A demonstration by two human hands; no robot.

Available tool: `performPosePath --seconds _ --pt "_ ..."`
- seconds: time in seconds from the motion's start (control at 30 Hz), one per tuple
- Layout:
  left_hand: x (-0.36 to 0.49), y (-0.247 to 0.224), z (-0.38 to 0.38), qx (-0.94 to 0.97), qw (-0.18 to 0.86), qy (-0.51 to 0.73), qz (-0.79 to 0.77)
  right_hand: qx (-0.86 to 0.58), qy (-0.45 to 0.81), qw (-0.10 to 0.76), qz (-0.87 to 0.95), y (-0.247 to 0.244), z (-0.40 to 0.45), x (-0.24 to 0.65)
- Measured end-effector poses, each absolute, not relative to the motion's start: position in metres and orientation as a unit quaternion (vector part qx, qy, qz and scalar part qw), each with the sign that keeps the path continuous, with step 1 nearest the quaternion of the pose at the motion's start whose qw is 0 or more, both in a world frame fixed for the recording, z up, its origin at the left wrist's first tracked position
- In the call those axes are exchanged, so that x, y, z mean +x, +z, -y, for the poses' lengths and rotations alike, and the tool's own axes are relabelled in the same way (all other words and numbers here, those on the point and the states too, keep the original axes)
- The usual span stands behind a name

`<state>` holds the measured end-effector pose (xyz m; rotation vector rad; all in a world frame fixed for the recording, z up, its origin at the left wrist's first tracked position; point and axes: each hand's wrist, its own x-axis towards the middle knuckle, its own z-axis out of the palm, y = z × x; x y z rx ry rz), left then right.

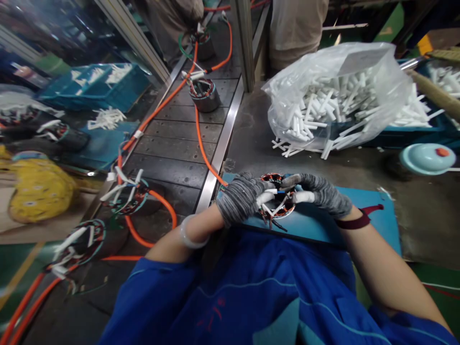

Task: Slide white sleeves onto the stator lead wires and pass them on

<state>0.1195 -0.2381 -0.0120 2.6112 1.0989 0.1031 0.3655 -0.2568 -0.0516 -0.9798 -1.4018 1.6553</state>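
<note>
A motor stator (278, 211) with orange-and-black windings and loose leads sits on a blue mat (377, 211) in front of me. My left hand (242, 196), in a grey striped glove, reaches over its left side, fingers closed around a short white sleeve (272, 190). From the right, my right hand (323, 194), gloved alike with a white-covered thumb, has thumb and fingers bent together at the stator's rim. What lies between those fingertips is too small to make out. A dark lead hangs at the stator's near side.
A clear plastic bag (287, 96) of white sleeves lies at the back right, near a light-blue lidded container (427, 159). On the left, a slatted conveyor (172, 143) carries several stators, including one farther back (204, 98), linked by an orange cable (201, 139). Blue bins (97, 98) stand beyond.
</note>
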Motion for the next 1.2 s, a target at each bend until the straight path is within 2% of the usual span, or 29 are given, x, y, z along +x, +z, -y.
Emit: performPosePath --seconds 0.17,0.37,0.63,0.83,0.97,1.2 --pt "0.115 -0.015 0.239 0.907 0.204 0.084 -0.358 -0.383 0.612 0.339 0.603 -0.048 0.247 0.361" --pt "0.109 -0.016 0.24 0.894 0.236 0.118 -0.362 -0.348 0.415 0.28 0.792 -0.035 0.242 0.349" --pt "0.108 -0.02 0.24 0.905 0.205 0.136 -0.346 -0.413 0.33 0.324 0.785 -0.044 0.253 0.335" --pt "0.106 -0.021 0.237 0.892 0.253 0.148 -0.344 -0.338 0.208 0.289 0.871 -0.055 0.252 0.341" --pt "0.107 -0.02 0.236 0.893 0.256 0.138 -0.344 -0.353 0.122 0.302 0.877 -0.056 0.257 0.341" --pt "0.11 -0.019 0.24 0.894 0.249 0.125 -0.351 -0.391 0.119 0.324 0.853 -0.056 0.263 0.333"
